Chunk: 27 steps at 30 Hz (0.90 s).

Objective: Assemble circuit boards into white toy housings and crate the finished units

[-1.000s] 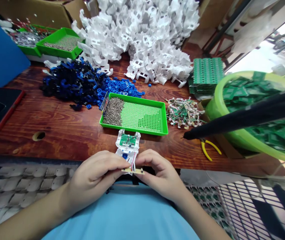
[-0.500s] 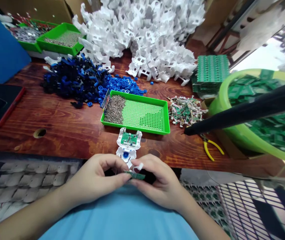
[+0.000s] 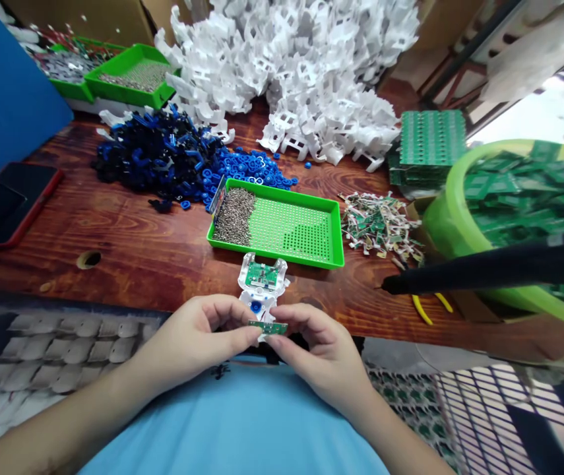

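Between the fingertips of both hands, low and central at the table's near edge, sits a small green board (image 3: 269, 327). The left hand (image 3: 197, 340) pinches its left end, thumb and forefinger drawn in to the board's thickness; the right hand (image 3: 324, 343) has the other end between thumb and curled forefinger, with only a narrow gap there. Just beyond lies a white casing (image 3: 260, 291) with a blue disc (image 3: 256, 306) in its nearer half — the board overlaps that half from our viewpoint — and a larger circuit board (image 3: 262, 276) in its farther one.

Behind the casing stands a green tray (image 3: 286, 257), metal bits (image 3: 235, 214) heaped at its left end. Small wired boards (image 3: 380, 224) are piled to its right; blue rings (image 3: 252, 168) and dark blue-black parts (image 3: 157, 152) lie behind it, and white shells (image 3: 306, 86) tower at the back. From the right a black shaft (image 3: 470, 267) juts in, cutting across a light-green tub (image 3: 442, 218) and yellow-handled pliers (image 3: 421, 310) (only the handle ends show clearly).

A second ago the small board showed its tan face, red and white wires rising from it; now its green face is visible. The shaft covers more of the pliers than it did then.
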{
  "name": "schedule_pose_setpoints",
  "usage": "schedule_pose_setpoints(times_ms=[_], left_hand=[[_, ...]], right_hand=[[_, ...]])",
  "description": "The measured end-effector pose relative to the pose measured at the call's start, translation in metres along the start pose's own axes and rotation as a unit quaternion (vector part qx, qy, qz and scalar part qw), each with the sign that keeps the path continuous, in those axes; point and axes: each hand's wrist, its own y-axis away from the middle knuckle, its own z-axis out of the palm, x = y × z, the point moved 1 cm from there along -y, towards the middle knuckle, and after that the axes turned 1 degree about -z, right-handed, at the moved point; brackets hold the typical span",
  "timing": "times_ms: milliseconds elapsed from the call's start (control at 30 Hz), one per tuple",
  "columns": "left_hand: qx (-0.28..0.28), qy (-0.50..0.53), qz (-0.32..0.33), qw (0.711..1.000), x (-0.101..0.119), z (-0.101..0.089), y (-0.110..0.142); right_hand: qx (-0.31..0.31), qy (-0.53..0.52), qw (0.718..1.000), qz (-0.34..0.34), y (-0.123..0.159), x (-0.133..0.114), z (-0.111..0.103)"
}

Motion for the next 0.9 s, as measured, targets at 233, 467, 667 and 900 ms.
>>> schedule_pose_setpoints(times_ms=[233, 467, 667, 900], left_hand=[[0.008, 0.050, 0.016, 0.999, 0.001, -0.008, 0.005], [0.069, -0.162, 0.124, 0.977, 0.000, -0.008, 0.009], [0.097, -0.301, 0.349, 0.882, 0.000, -0.010, 0.013], [0.145, -0.401, 0.397, 0.813, -0.005, -0.009, 0.015]], right_hand=[[0.046, -0.033, 0.998, 0.008, -0.004, -0.002, 0.004], [0.041, -0.079, 0.996, 0.030, -0.010, -0.006, 0.010], [0.052, -0.097, 0.992, 0.059, -0.012, -0.006, 0.013], [0.068, -0.062, 0.995, 0.041, -0.015, -0.007, 0.020]])
